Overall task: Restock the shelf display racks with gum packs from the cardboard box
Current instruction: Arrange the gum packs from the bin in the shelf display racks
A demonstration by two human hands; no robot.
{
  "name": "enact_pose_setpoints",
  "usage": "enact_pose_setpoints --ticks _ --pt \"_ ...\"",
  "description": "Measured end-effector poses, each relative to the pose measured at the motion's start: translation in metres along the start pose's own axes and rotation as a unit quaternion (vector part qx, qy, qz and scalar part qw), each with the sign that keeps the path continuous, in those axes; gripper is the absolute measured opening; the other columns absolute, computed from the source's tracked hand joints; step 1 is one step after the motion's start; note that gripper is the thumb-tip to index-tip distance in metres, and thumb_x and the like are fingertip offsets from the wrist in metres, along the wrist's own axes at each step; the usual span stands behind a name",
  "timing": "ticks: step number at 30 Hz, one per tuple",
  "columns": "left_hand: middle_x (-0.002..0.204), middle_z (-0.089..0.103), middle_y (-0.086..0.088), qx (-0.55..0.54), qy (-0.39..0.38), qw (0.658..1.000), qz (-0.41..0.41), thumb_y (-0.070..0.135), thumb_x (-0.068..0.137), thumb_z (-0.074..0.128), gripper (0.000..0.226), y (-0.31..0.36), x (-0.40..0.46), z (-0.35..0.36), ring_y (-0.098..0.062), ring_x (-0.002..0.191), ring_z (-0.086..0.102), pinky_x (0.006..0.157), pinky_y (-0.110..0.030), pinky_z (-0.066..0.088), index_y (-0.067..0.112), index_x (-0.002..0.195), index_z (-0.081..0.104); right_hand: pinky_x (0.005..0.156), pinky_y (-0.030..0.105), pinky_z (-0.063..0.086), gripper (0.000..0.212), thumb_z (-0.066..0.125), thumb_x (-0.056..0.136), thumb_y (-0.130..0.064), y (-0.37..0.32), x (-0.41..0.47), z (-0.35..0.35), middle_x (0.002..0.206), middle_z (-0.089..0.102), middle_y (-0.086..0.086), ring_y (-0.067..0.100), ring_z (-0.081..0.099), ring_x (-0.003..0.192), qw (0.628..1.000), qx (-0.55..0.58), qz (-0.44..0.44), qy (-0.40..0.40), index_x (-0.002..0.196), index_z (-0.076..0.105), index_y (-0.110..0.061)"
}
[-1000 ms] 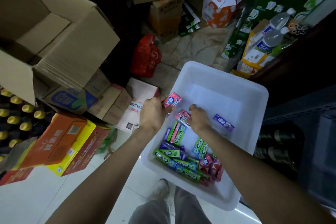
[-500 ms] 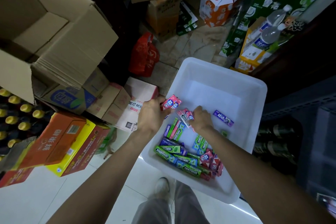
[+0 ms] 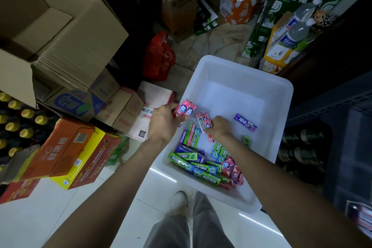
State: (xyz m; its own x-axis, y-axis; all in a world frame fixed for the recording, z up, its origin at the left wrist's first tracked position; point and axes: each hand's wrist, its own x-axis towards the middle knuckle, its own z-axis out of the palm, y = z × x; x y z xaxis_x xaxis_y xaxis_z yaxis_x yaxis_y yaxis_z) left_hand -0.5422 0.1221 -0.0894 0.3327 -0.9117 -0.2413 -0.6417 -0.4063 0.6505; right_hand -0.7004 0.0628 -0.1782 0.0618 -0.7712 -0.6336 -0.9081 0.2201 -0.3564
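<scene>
Landmark: white bin (image 3: 281,94), tilted, on the floor in front of the person.
Left hand (image 3: 162,122): at the bin's left rim; grip curled round a small stack of pink packs (image 3: 185,109), which stick out above the fingers.
Right hand (image 3: 220,128): inside the bin, near its middle; grip pinching a few slim packs (image 3: 204,122), pink ones and one white, fanned upward.
Gum packs: loose heap (image 3: 203,165) of green, blue and pink sticks in the bin's near-left corner; a few more stand just below the left hand.
Purple pack (image 3: 245,122): alone on the bin floor, just right of the right hand, apart from it.
Green pack (image 3: 246,140): small, alone, below the purple one.
Cardboard box (image 3: 60,26): open, well left of the bin and above it in view; contents not visible.
Shelf racks: not identifiable in view.
Step in hand: judged to be gathering and sorting packs by kind from the bin, pink ones into the left hand.
Progress: early; most packs lie unsorted in the heap.
Next move calls for: passing matching pinks from right hand to left stack without fanning it loose, then reaching for the strays or the heap.
Risk: the left stack is held only at its lower end; it may slip.
</scene>
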Motion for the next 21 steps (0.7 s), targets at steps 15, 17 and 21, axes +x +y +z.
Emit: enact_pose_setpoints --ticks 15,17,21 --pt "0.067 0.062 -0.001 -0.286 -0.079 0.954 -0.033 0.015 0.081 0.071 0.009 0.047 -0.035 -0.026 -0.007 0.056 0.059 0.064 -0.030 0.057 0.007 0.084 0.067 0.059 0.023 0.056 0.024 0.061 0.088 -0.006 -0.012 -0.143 -0.098 0.091 0.066 0.007 0.012 0.061 0.074 0.886 0.443 -0.132 0.007 0.112 0.063 -0.005" --pt "0.070 0.063 -0.005 -0.318 -0.100 0.943 -0.017 0.013 0.082 0.071 0.008 0.070 -0.046 -0.032 -0.013 0.061 0.060 0.065 -0.029 0.057 0.012 0.076 0.065 0.062 0.024 0.057 0.023 0.063 0.087 -0.006 -0.004 -0.169 -0.117 0.090 0.068 0.007 0.009 0.064 0.072 0.881 0.448 -0.149 0.035 0.110 0.065 -0.005" --pt "0.082 0.066 -0.012 -0.381 -0.140 0.914 0.026 0.009 0.085 0.067 0.003 0.125 -0.073 -0.036 -0.022 0.070 0.063 0.054 -0.017 0.053 0.007 0.085 0.065 0.064 0.024 0.058 0.023 0.064 0.086 -0.004 0.025 -0.219 -0.149 0.086 0.069 0.003 0.003 0.065 0.067 0.869 0.456 -0.171 0.095 0.108 0.066 -0.004"
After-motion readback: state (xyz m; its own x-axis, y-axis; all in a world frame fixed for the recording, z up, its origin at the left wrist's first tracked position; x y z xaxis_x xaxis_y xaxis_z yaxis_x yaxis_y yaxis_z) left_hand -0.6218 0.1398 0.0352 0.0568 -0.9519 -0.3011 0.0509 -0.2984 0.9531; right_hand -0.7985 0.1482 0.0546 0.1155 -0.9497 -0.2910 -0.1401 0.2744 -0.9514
